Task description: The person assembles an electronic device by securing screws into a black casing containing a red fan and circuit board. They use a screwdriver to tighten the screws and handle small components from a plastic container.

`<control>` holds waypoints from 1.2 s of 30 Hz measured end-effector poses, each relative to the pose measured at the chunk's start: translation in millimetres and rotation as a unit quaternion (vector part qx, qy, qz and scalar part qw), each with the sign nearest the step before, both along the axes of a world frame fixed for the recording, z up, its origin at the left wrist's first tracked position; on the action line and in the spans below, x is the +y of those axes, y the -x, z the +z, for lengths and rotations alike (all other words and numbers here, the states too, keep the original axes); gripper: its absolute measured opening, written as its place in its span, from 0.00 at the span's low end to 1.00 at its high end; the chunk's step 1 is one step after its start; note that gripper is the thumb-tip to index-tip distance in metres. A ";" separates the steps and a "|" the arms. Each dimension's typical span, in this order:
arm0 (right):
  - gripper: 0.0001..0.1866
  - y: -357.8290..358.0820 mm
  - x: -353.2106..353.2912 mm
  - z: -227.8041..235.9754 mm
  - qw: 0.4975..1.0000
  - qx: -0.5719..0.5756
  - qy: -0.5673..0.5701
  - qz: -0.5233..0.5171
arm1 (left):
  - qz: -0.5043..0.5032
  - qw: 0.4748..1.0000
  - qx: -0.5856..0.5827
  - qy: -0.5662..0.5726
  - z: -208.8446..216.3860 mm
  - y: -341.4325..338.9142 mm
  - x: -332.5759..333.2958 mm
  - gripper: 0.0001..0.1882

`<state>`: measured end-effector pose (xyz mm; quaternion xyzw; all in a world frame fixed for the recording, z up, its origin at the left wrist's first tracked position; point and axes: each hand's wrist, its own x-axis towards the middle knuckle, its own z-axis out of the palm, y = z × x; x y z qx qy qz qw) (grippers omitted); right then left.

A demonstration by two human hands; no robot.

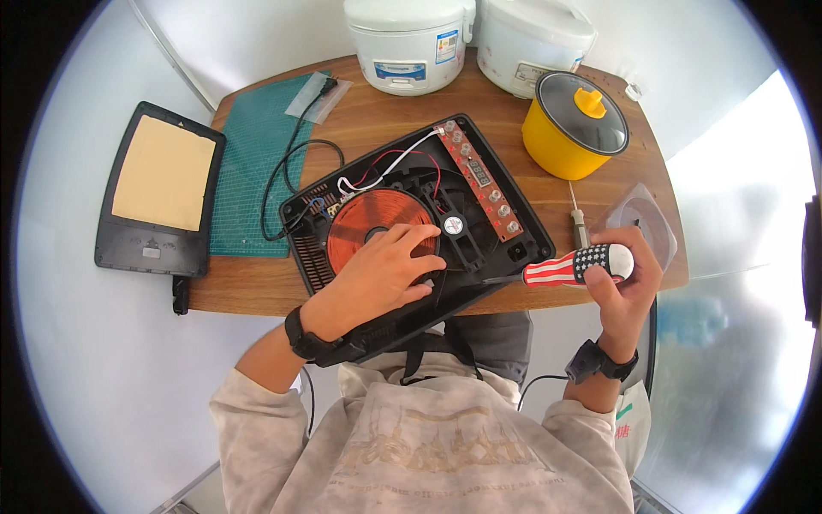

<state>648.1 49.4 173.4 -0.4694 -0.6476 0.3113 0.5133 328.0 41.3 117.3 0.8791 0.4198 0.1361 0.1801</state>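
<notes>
An opened induction cooker base (531, 224) lies tilted at the table's front edge, its round copper coil (355, 224) exposed. My left hand (390, 265) rests over the coil's right side with its fingers spread and slightly bent. Beside the coil is a black fan with a round white hub label (453, 225). A red circuit board (479, 176) with a small display runs along the base's right side. My right hand (632, 287) grips a screwdriver (552, 271) by its starred and striped handle. Its shaft points left over the base's lower right corner.
A second screwdriver (580, 230) and a clear plastic dish (655, 218) lie at the right. Behind stand a yellow pot (556, 141) and two white rice cookers (407, 51) (522, 51). At left are a green cutting mat (248, 188), a black cable (287, 158) and a black panel (128, 244).
</notes>
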 end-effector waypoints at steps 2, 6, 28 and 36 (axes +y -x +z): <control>0.18 -1.4 -0.8 0.1 1.000 -0.007 0.000 -0.003 | -0.009 1.000 0.000 -0.002 0.9 2.0 -1.0 0.24; 0.18 -5.2 -2.5 -0.4 1.000 -0.001 -0.005 -0.029 | -0.009 1.000 -0.025 -0.011 0.7 8.2 -8.6 0.27; 0.28 -7.4 27.3 -67.0 0.968 -0.211 0.134 -0.009 | 0.459 0.787 -0.274 0.309 -22.8 81.6 -116.6 0.21; 0.23 4.5 27.1 -67.5 0.953 -0.247 0.173 0.038 | 0.411 0.773 -0.355 0.326 -32.6 90.0 -110.9 0.23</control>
